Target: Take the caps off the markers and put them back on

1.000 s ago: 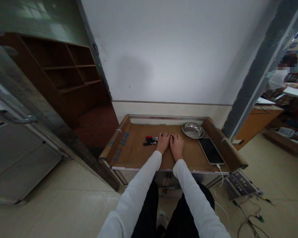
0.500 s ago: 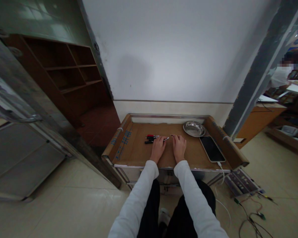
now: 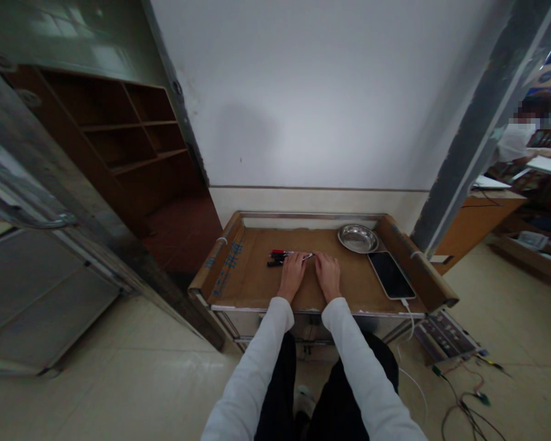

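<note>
My left hand (image 3: 292,272) rests on the cardboard-covered cart top with its fingers closed around a slim pen, whose pale tip (image 3: 308,256) sticks out to the right. My right hand (image 3: 327,274) is closed as well, its fingertips right at that tip. What it pinches is too small and covered to make out. Beside my left hand, on its left, lie several pens: a red one (image 3: 278,252) with dark ones (image 3: 275,263) nearer to me. My fingers hide their right ends.
A round steel dish (image 3: 358,239) stands at the back right. In front of it lies a phone (image 3: 391,275) with a white cable (image 3: 412,324) hanging off the edge. Raised cardboard sides (image 3: 416,260) flank the top. A person (image 3: 517,141) sits far right.
My right hand has moved left, closing the gap to the pen's tip. The small thing at its fingertips is now hidden. My left hand stays almost where it was.
</note>
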